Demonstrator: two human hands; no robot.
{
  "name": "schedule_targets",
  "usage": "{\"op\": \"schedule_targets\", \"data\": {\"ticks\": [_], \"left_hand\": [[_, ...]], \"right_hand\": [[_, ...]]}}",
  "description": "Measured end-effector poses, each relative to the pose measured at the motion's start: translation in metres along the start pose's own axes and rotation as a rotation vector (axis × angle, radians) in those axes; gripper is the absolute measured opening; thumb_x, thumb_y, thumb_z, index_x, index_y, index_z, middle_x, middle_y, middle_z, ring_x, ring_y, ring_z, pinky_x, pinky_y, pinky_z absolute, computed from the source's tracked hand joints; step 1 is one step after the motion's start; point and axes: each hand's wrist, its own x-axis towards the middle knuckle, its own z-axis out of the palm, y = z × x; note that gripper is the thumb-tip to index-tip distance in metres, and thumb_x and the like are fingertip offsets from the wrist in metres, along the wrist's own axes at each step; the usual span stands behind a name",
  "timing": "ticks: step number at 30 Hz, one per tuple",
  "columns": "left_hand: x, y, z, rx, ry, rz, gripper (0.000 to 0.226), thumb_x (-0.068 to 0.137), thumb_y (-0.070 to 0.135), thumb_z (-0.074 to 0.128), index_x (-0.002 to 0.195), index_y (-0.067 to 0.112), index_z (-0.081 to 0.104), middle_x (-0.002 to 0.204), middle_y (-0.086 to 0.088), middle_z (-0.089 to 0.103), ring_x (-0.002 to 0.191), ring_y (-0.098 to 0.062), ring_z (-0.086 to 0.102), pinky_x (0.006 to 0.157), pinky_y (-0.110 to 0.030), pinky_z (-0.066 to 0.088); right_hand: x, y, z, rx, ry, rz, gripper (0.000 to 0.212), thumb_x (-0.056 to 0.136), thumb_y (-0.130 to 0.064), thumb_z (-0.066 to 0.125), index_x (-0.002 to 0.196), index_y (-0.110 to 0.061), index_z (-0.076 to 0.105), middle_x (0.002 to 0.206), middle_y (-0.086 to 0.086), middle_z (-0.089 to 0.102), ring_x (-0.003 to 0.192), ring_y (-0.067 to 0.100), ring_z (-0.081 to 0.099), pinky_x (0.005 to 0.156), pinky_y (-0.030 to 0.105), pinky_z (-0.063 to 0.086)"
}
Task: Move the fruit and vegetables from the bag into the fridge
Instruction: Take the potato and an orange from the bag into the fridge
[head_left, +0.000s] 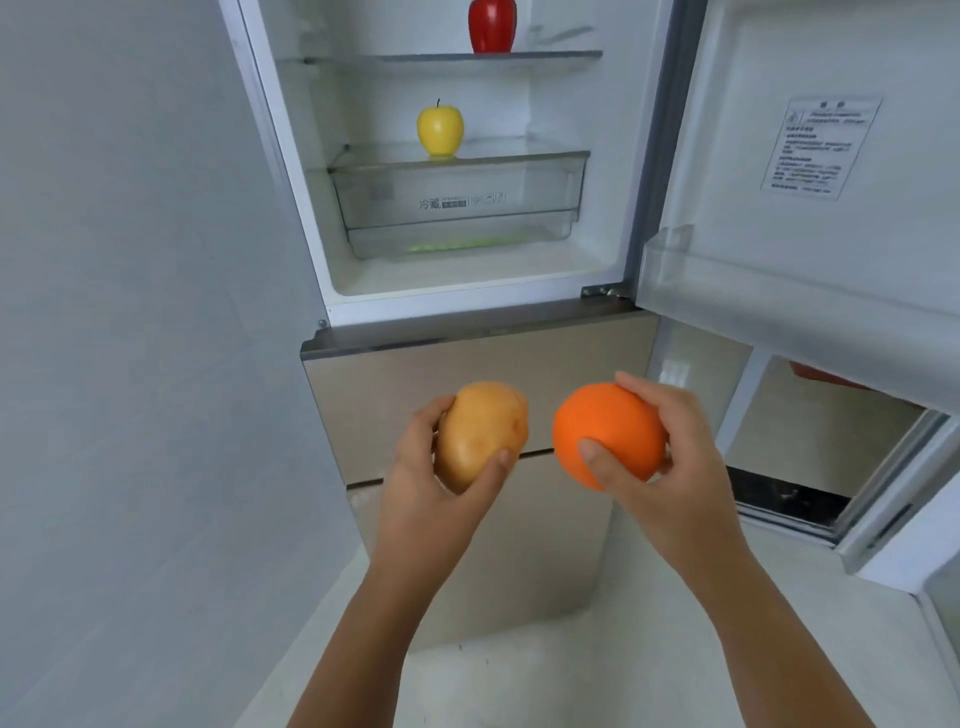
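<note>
My left hand (426, 483) grips a tan potato (480, 431) in front of the fridge's lower drawers. Beside it, my right hand (670, 457) holds an orange (605, 434). Both are below the open fridge compartment (467, 280). Inside, a yellow apple (440, 128) stands on the glass shelf above the clear crisper drawer (457, 208). A red bell pepper (491, 25) sits on the shelf above that. The bag is out of view.
The fridge door (810, 171) hangs open to the right, its lower door bin (727, 291) near my right hand. A grey wall (130, 312) runs close on the left. Beige freezer drawers (467, 379) are shut below. Pale floor lies underneath.
</note>
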Motion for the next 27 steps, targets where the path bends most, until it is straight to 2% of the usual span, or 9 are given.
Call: {"op": "schedule_targets", "data": {"ticks": [3, 5, 10, 12, 15, 18, 20, 25, 27], "left_hand": [[0.045, 0.006, 0.023, -0.008, 0.037, 0.039, 0.052, 0.075, 0.034, 0.071, 0.108, 0.052, 0.036, 0.106, 0.034, 0.044, 0.098, 0.012, 0.047, 0.068, -0.006, 0.044], [0.070, 0.005, 0.033, -0.007, 0.065, 0.049, 0.052, 0.075, 0.033, 0.071, 0.107, 0.053, 0.036, 0.106, 0.033, 0.045, 0.099, 0.010, 0.047, 0.068, -0.003, 0.043], [0.130, -0.006, 0.050, 0.023, 0.119, 0.035, 0.053, 0.074, 0.030, 0.072, 0.116, 0.040, 0.041, 0.109, 0.028, 0.046, 0.101, -0.001, 0.050, 0.071, -0.012, 0.042], [0.158, -0.010, 0.054, 0.013, 0.151, 0.048, 0.053, 0.074, 0.028, 0.073, 0.115, 0.040, 0.041, 0.109, 0.027, 0.047, 0.101, 0.001, 0.051, 0.071, -0.011, 0.043], [0.199, -0.014, 0.058, -0.005, 0.161, 0.077, 0.051, 0.074, 0.031, 0.074, 0.113, 0.042, 0.042, 0.108, 0.027, 0.049, 0.100, 0.009, 0.048, 0.070, -0.006, 0.043], [0.240, -0.019, 0.059, -0.023, 0.189, 0.103, 0.053, 0.066, 0.042, 0.070, 0.113, 0.041, 0.044, 0.110, 0.024, 0.051, 0.101, -0.003, 0.053, 0.076, -0.018, 0.047], [0.266, -0.021, 0.058, -0.035, 0.190, 0.139, 0.054, 0.064, 0.043, 0.066, 0.113, 0.041, 0.044, 0.110, 0.024, 0.052, 0.100, -0.006, 0.054, 0.078, -0.023, 0.048], [0.331, -0.012, 0.033, -0.030, 0.215, 0.282, 0.047, 0.065, 0.043, 0.067, 0.105, 0.049, 0.043, 0.104, 0.037, 0.051, 0.094, 0.006, 0.052, 0.074, -0.008, 0.043], [0.357, -0.005, 0.021, -0.021, 0.238, 0.349, 0.047, 0.065, 0.042, 0.067, 0.105, 0.050, 0.043, 0.101, 0.043, 0.049, 0.093, 0.010, 0.051, 0.072, -0.004, 0.041]], "right_hand": [[0.057, 0.016, -0.009, 0.043, 0.017, -0.059, 0.058, 0.061, -0.059, 0.057, 0.115, -0.049, 0.038, 0.117, -0.028, 0.038, 0.103, -0.018, 0.041, 0.068, 0.003, 0.042], [0.087, 0.025, -0.009, 0.056, 0.003, -0.062, 0.057, 0.059, -0.061, 0.056, 0.113, -0.054, 0.036, 0.116, -0.034, 0.035, 0.102, -0.021, 0.039, 0.067, 0.003, 0.041], [0.142, 0.039, 0.010, 0.162, -0.046, -0.088, 0.056, 0.059, -0.058, 0.059, 0.111, -0.052, 0.041, 0.121, -0.028, 0.039, 0.104, -0.016, 0.042, 0.072, 0.002, 0.041], [0.165, 0.045, 0.018, 0.168, -0.037, -0.100, 0.058, 0.058, -0.058, 0.060, 0.112, -0.050, 0.041, 0.123, -0.024, 0.041, 0.105, -0.015, 0.042, 0.072, 0.001, 0.040], [0.200, 0.052, 0.028, 0.164, -0.004, -0.117, 0.060, 0.058, -0.059, 0.060, 0.113, -0.049, 0.040, 0.121, -0.028, 0.039, 0.105, -0.015, 0.041, 0.072, 0.000, 0.040], [0.234, 0.053, 0.039, 0.161, 0.025, -0.147, 0.058, 0.061, -0.051, 0.066, 0.112, -0.050, 0.039, 0.120, -0.029, 0.038, 0.105, -0.018, 0.039, 0.072, -0.001, 0.040], [0.260, 0.052, 0.050, 0.157, 0.043, -0.175, 0.056, 0.063, -0.047, 0.066, 0.111, -0.052, 0.038, 0.118, -0.031, 0.037, 0.102, -0.020, 0.039, 0.072, -0.002, 0.039], [0.327, 0.037, 0.081, 0.179, 0.100, -0.253, 0.056, 0.061, -0.054, 0.064, 0.111, -0.052, 0.039, 0.120, -0.027, 0.040, 0.103, -0.017, 0.042, 0.074, 0.002, 0.041], [0.349, 0.031, 0.093, 0.199, 0.118, -0.270, 0.057, 0.060, -0.057, 0.062, 0.112, -0.052, 0.040, 0.121, -0.028, 0.040, 0.106, -0.012, 0.044, 0.075, 0.007, 0.045]]}}
